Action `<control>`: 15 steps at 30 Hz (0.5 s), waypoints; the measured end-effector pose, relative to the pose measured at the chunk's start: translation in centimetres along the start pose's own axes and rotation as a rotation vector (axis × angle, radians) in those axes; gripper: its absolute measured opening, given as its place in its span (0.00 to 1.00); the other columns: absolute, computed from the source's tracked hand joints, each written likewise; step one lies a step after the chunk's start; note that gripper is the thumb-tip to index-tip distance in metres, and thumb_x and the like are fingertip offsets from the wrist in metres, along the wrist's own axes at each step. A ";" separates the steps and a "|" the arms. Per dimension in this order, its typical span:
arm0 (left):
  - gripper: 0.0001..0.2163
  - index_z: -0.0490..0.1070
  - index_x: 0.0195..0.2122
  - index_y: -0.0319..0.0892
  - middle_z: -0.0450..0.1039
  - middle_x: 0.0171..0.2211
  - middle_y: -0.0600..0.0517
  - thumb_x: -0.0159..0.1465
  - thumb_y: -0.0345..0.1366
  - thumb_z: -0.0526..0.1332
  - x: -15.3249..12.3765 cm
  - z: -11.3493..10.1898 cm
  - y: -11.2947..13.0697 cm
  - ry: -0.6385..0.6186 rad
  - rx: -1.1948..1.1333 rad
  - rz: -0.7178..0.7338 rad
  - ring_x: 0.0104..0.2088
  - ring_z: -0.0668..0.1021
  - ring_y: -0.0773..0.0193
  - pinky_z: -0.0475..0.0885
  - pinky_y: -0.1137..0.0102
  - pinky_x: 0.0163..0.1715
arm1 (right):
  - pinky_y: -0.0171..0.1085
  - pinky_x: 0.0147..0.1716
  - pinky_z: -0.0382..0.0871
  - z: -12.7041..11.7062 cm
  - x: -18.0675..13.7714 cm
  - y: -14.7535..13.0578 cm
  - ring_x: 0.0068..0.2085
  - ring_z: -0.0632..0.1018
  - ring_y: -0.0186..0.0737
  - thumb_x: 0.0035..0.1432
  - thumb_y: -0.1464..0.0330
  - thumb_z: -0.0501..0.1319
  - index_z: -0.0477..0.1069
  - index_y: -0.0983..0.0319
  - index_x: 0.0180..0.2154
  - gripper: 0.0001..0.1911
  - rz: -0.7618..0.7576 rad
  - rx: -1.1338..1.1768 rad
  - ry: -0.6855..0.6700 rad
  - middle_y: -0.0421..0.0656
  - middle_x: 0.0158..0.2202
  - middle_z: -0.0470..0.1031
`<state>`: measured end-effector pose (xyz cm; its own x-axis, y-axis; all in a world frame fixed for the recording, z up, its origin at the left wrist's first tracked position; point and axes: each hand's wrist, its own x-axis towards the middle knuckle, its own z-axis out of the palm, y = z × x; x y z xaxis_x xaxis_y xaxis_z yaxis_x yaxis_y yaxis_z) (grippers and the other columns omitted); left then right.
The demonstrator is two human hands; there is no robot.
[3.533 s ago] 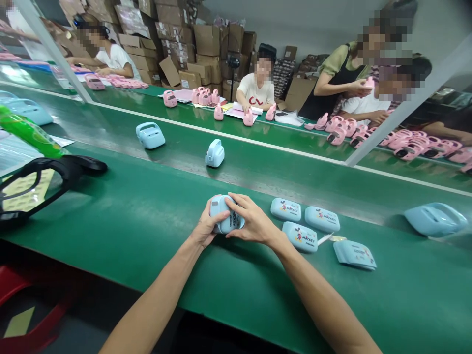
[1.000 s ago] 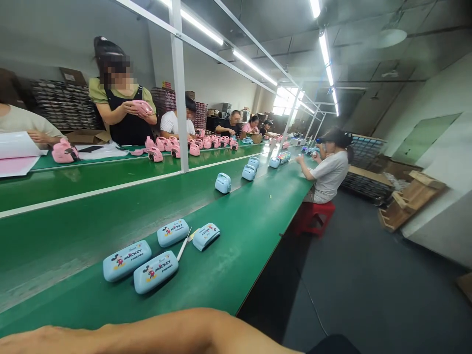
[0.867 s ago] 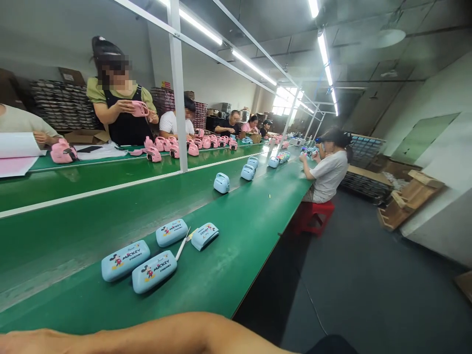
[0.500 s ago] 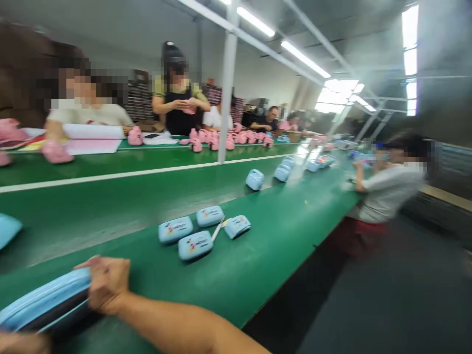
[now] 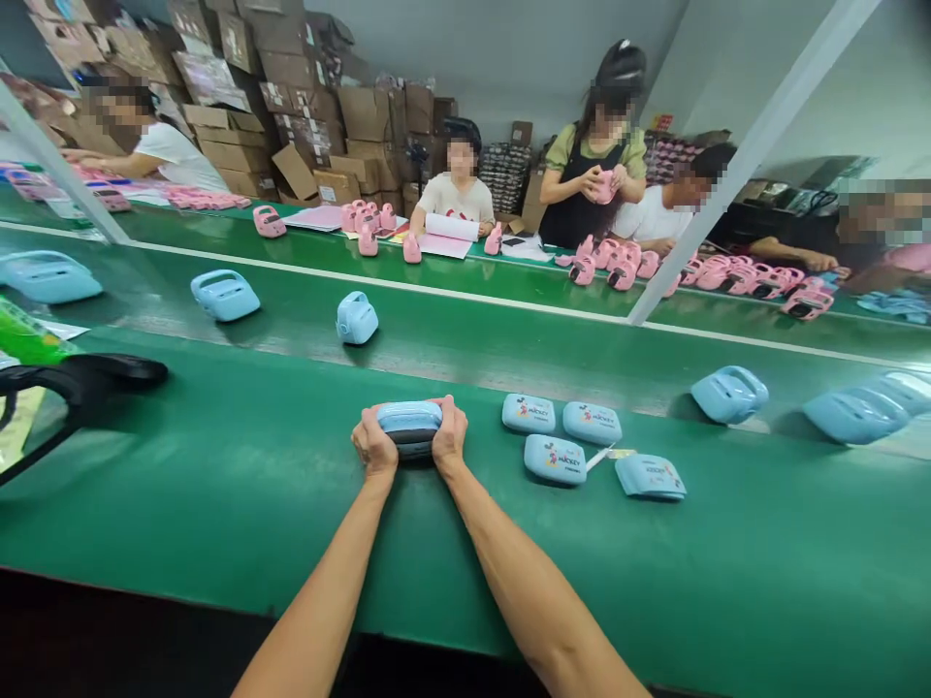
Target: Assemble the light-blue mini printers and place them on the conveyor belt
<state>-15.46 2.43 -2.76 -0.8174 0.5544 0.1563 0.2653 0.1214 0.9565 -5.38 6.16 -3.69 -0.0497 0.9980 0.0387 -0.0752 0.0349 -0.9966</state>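
We observe a long green desk [image 5: 218, 465] running across the whole view, with a white stripe dividing the near lane from the far lane. A slanted white post [image 5: 734, 174] rises from the stripe on the right. Behind the far lane stands a wall of stacked cardboard cartons [image 5: 305, 107]. Several co-workers sit or stand at the far lane. One standing person [image 5: 593, 179] holds a pink unit in both hands.

On the middle strip we count spaced blue units [image 5: 356, 318], each lying apart from the next. Pink units [image 5: 618, 267] are grouped along the far lane.

Four printed blue shells [image 5: 555, 459] lie close together on the near lane, just right of the hands. A thin white stick [image 5: 600, 456] lies between two of them.

The blue case [image 5: 409, 424] rests on the desk at centre, directly ahead of the person. The left hand [image 5: 373, 448] grips its left end and the right hand [image 5: 449, 436] grips its right end. The fingers [image 5: 445, 407] of both hands are curled closed around the case, with both forearms extended straight toward it.
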 end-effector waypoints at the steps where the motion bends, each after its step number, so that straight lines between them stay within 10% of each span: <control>1: 0.25 0.77 0.29 0.43 0.80 0.30 0.44 0.67 0.45 0.42 0.1 0.0 0.1 -0.015 -0.018 -0.008 0.37 0.80 0.51 0.72 0.61 0.45 | 0.44 0.48 0.69 -0.3 0.3 -0.2 0.42 0.79 0.50 0.66 0.45 0.40 0.79 0.61 0.33 0.37 0.001 0.024 -0.055 0.49 0.35 0.81; 8: 0.21 0.75 0.31 0.43 0.79 0.30 0.46 0.62 0.51 0.49 2.6 0.2 0.3 -0.139 -0.151 -0.034 0.37 0.80 0.51 0.75 0.60 0.41 | 0.37 0.39 0.68 -3.0 3.5 -2.7 0.35 0.76 0.41 0.48 0.46 0.67 0.78 0.61 0.28 0.24 -0.016 0.017 -0.404 0.42 0.29 0.78; 15: 0.16 0.72 0.39 0.43 0.79 0.39 0.45 0.55 0.47 0.58 3.5 -1.1 -0.8 -0.103 -0.301 0.018 0.44 0.81 0.54 0.74 0.58 0.51 | 0.36 0.31 0.68 -3.0 10.4 -5.1 0.30 0.75 0.38 0.61 0.48 0.60 0.77 0.67 0.33 0.26 0.005 -0.166 -0.122 0.44 0.29 0.78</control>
<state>-19.10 3.37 -2.66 -0.7539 0.6366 0.1624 0.1031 -0.1295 0.9862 -2.53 16.54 1.54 -0.1705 0.9848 0.0319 0.0899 0.0478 -0.9948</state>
